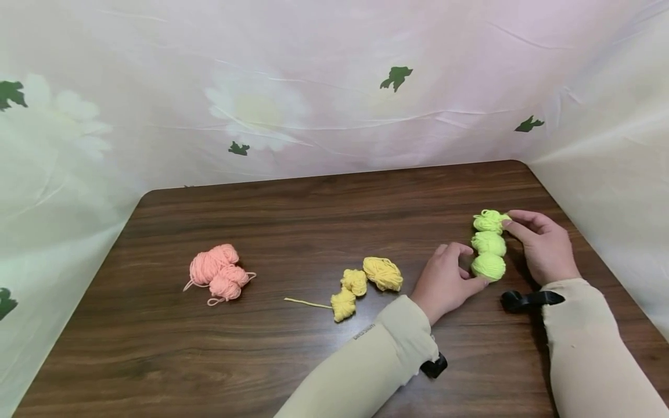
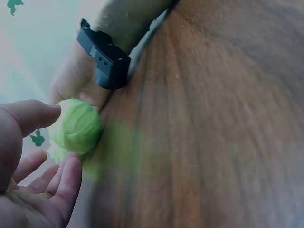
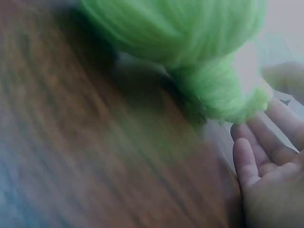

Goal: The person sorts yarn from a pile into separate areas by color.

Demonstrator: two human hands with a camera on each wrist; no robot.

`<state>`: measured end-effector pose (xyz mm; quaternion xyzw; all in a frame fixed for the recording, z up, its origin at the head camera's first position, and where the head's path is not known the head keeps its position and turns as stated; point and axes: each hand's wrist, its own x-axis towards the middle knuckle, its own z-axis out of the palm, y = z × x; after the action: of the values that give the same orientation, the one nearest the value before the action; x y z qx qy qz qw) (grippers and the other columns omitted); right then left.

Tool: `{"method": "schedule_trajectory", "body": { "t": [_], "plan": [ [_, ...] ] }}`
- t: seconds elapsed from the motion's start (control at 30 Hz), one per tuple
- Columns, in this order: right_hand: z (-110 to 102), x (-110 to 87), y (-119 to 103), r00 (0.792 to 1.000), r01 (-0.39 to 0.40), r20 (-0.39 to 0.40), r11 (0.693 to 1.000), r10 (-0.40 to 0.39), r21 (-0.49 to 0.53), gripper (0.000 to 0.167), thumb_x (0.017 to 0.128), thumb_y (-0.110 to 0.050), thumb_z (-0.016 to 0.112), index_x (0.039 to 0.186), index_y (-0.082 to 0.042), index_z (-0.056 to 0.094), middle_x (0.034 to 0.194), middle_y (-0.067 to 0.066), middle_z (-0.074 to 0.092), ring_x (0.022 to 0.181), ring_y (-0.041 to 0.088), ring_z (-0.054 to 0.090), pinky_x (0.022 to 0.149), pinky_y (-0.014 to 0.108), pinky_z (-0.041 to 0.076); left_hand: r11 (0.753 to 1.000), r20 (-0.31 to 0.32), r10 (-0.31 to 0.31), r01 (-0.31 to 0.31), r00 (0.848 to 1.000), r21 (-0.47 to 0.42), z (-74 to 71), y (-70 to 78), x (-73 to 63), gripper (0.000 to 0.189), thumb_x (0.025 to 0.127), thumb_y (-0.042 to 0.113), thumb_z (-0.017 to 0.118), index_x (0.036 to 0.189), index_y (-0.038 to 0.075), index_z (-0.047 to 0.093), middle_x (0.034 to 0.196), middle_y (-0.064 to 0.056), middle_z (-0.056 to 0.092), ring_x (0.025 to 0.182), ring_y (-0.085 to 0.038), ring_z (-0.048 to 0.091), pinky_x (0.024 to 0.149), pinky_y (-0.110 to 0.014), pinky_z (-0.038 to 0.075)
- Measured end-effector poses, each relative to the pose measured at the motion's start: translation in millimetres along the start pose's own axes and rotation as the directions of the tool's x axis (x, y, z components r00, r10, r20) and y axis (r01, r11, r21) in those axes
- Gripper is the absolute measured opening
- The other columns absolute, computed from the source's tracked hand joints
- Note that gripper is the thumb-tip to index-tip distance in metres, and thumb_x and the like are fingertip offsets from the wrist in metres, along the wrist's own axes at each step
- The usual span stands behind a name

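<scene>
Three lime-green yarn balls stand in a row at the right of the table: a near one (image 1: 488, 266), a middle one (image 1: 489, 242) and a far, looser one (image 1: 488, 221). My left hand (image 1: 444, 281) holds the near ball between thumb and fingers; in the left wrist view the thumb (image 2: 35, 115) touches one side of that ball (image 2: 76, 127). My right hand (image 1: 546, 247) pinches the edge of the far ball with thumb and index finger. In the right wrist view its other fingers (image 3: 245, 159) are loosely bent beside the green yarn (image 3: 216, 90).
Three yellow yarn balls (image 1: 355, 283) lie mid-table, a loose strand trailing left. Pink yarn balls (image 1: 219, 273) sit clustered at the left with loops of thread. A patterned cloth (image 1: 324, 75) hangs behind the brown wooden table (image 1: 183, 360). Both wrists wear black straps (image 1: 530, 300).
</scene>
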<state>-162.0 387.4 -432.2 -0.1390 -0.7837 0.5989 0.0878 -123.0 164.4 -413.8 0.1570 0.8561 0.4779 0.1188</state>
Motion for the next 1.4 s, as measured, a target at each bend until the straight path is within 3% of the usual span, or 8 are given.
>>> {"method": "schedule_trajectory", "body": {
  "t": [0.37,0.53,0.67,0.83,0.97,1.03,1.23,1.4],
  "plan": [
    [-10,-8.4,-21,0.992,0.1,-0.08,0.992,-0.094,0.072,0.039,0.092,-0.019,0.074,0.126,-0.005,0.064,0.109,-0.014,0.066,0.1,0.001,0.058,0.078,0.009,0.046,0.992,-0.018,0.057,-0.059,0.998,-0.109,-20.7,4.6,-15.1,0.046,0.089,0.029,0.078,0.13,0.022,0.058,0.123,0.01,0.059,0.093,0.005,0.058,0.073,-0.013,0.047],
    [1,-15.5,-41,0.984,0.173,-0.062,0.975,-0.165,0.141,0.037,0.091,-0.013,0.075,0.124,0.0,0.065,0.109,-0.009,0.069,0.099,0.003,0.062,0.077,0.01,0.048,0.98,-0.002,0.11,-0.108,0.994,-0.17,-39.4,6.3,-25.3,0.045,0.092,0.024,0.076,0.132,0.019,0.058,0.128,0.009,0.059,0.097,0.001,0.061,0.076,-0.013,0.048],
    [14,-23.4,-55,0.972,0.233,-0.036,0.952,-0.23,0.199,0.036,0.089,-0.008,0.076,0.121,0.004,0.065,0.109,-0.005,0.071,0.098,0.006,0.064,0.075,0.011,0.049,0.976,0.0,0.159,-0.157,0.987,-0.153,-59.2,3.8,-34.0,0.044,0.093,0.023,0.074,0.134,0.016,0.057,0.13,0.007,0.059,0.1,-0.002,0.061,0.079,-0.012,0.049],
    [30,-34.0,-70,0.96,0.27,0.018,0.944,-0.278,0.192,0.034,0.089,-0.007,0.076,0.12,0.004,0.066,0.11,-0.001,0.071,0.095,0.008,0.064,0.071,0.012,0.049,0.972,-0.039,0.195,-0.198,0.98,-0.127,-85.1,-2.8,-43.7,0.042,0.093,0.022,0.073,0.132,0.015,0.058,0.129,0.006,0.059,0.105,-0.003,0.059,0.082,-0.017,0.05],
    [42,-40.8,-79,0.946,0.293,0.064,0.923,-0.317,0.25,0.032,0.089,-0.004,0.075,0.118,0.007,0.066,0.109,0.004,0.071,0.093,0.011,0.065,0.074,0.013,0.051,0.97,-0.073,0.202,-0.21,0.977,-0.126,-101.4,-5.5,-50.8,0.041,0.092,0.021,0.074,0.13,0.017,0.059,0.127,0.007,0.06,0.107,-0.004,0.058,0.084,-0.022,0.052],
    [48,-43.2,-81,0.94,0.305,0.088,0.927,-0.331,0.219,0.032,0.09,-0.005,0.075,0.118,0.006,0.065,0.111,0.006,0.07,0.094,0.011,0.065,0.077,0.014,0.052,0.969,-0.08,0.208,-0.217,0.975,-0.121,-106.8,-6.7,-54.2,0.041,0.092,0.021,0.075,0.13,0.017,0.059,0.127,0.005,0.06,0.107,-0.004,0.057,0.085,-0.025,0.052],
    [62,-49.0,-79,0.936,0.317,0.172,0.948,-0.307,-0.032,0.034,0.095,-0.018,0.072,0.124,-0.002,0.065,0.119,0.008,0.067,0.101,0.011,0.064,0.078,0.015,0.052,0.969,-0.101,0.23,-0.237,0.968,-0.062,-114.7,-11.6,-64.4,0.04,0.091,0.021,0.076,0.128,0.019,0.06,0.122,0.012,0.058,0.105,-0.004,0.056,0.08,-0.026,0.053],
    [70,-56.3,-79,0.926,0.329,0.224,0.941,-0.305,-0.078,0.032,0.095,-0.019,0.072,0.123,-0.005,0.066,0.117,0.004,0.067,0.101,0.011,0.063,0.08,0.015,0.051,0.969,-0.119,0.241,-0.245,0.963,-0.015,-121.9,-16.1,-71.2,0.04,0.089,0.021,0.077,0.127,0.018,0.061,0.118,0.011,0.059,0.105,-0.009,0.058,0.08,-0.023,0.052]
  ]
}}
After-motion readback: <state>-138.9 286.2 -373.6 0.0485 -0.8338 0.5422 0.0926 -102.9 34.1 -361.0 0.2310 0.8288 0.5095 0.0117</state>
